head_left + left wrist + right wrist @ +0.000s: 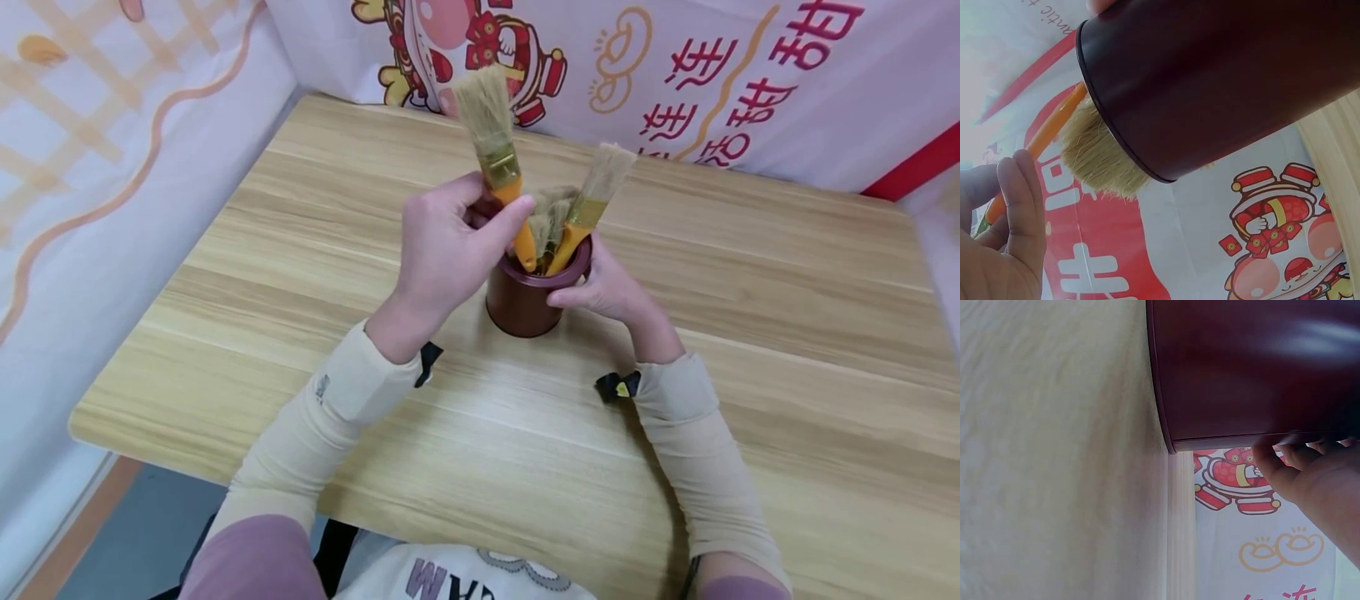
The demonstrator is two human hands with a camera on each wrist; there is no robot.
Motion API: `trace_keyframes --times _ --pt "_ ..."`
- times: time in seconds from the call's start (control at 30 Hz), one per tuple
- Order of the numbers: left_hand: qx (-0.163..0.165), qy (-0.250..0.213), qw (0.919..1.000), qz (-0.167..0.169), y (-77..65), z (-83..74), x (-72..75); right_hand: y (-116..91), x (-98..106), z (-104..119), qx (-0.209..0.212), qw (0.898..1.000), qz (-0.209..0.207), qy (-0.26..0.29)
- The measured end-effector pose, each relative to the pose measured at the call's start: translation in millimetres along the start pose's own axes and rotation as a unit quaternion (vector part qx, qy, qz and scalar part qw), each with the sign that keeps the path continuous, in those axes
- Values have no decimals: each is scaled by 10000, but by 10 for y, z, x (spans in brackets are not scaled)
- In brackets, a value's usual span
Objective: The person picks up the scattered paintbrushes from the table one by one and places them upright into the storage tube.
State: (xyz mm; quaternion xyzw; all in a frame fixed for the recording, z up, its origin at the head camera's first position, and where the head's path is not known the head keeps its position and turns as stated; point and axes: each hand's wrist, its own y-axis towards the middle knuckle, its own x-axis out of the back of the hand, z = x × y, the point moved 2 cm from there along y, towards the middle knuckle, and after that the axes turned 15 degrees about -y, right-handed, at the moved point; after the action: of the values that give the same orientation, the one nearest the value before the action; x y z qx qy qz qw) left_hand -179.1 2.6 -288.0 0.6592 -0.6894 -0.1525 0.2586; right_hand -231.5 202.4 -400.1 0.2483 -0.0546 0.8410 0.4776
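A dark brown round pot (522, 305) stands on the wooden table with several bristle brushes in it. My left hand (448, 242) pinches the orange handle of a paintbrush (487, 117), bristles up, its handle tip at the pot's mouth. In the left wrist view that orange handle (1054, 125) runs from the fingers to the rim. Another paintbrush (592, 200) leans out of the pot to the right; bristles of others (551, 212) show between them. My right hand (611, 287) grips the pot's right side near the rim, thumb in front. In the right wrist view its fingers (1279, 469) touch the pot wall.
The wooden table (465, 450) extends on both sides of the pot. Behind it hangs a white printed cloth (570, 50) with red figures and lettering. Another patterned cloth (112, 167) hangs at the left. Black straps (618, 387) stick out from the wrists.
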Motion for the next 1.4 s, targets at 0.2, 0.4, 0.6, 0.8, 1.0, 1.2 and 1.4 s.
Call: trace_keyframes --times 0.2,0.4,0.6,0.8,1.0,1.2,1.4 --pt "-28 102 9999 -56 -1 14 -55 -6 9 -18 -27 10000 -26 9" --pt "215 623 9976 212 -12 67 -115 -8 10 -13 -7 10000 4 -15" --pt "940 960 9890 619 5 92 -201 -34 23 -62 -53 9999 -74 106" --pt "976 947 9903 282 -8 60 -139 7 34 -64 145 9998 -106 77" --pt "679 884 9937 -100 -86 110 -7 43 26 -41 78 9999 75 45" --pt "443 701 9959 -349 -162 201 73 63 14 -50 142 9999 11 -23" --pt "509 97 9967 -625 -223 291 136 30 15 -72 174 9998 -117 -57"
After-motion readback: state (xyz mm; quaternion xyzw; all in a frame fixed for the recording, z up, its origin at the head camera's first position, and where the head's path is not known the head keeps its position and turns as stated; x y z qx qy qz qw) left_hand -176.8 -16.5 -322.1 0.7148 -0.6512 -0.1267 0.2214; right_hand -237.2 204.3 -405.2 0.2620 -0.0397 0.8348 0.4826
